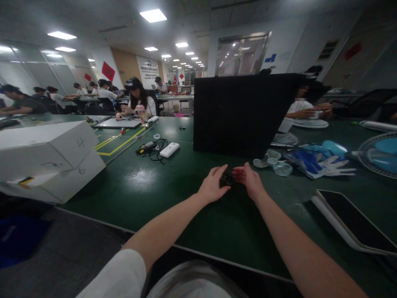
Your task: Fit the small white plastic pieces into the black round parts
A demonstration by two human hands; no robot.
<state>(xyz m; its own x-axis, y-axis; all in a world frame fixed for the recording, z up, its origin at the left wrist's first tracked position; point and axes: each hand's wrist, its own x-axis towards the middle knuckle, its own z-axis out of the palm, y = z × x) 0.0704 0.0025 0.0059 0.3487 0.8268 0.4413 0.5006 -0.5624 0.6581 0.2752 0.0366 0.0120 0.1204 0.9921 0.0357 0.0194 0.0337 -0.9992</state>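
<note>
Over the green table (pixel 173 198), a small dark object (pixel 226 179) sits between my two hands, too dim to tell its kind. My left hand (pixel 214 184) has its thumb on the near side of this object and its fingers on the far side, closed round it. To the right, my right hand (pixel 250 181) is open, fingers stretched toward the object and thumb raised. Its fingertips are very near the object's right side; whether they touch I cannot tell. Behind both hands stands a large black panel-like box (pixel 235 116).
White boxes (pixel 77 145) stand at left. A white power-bank-like block (pixel 169 150) and black cables (pixel 151 149) lie mid-table. On the right are clear discs (pixel 282 168), gloves (pixel 322 165), a fan (pixel 380 151) and a phone-like slab (pixel 356 221). Other people sit beyond.
</note>
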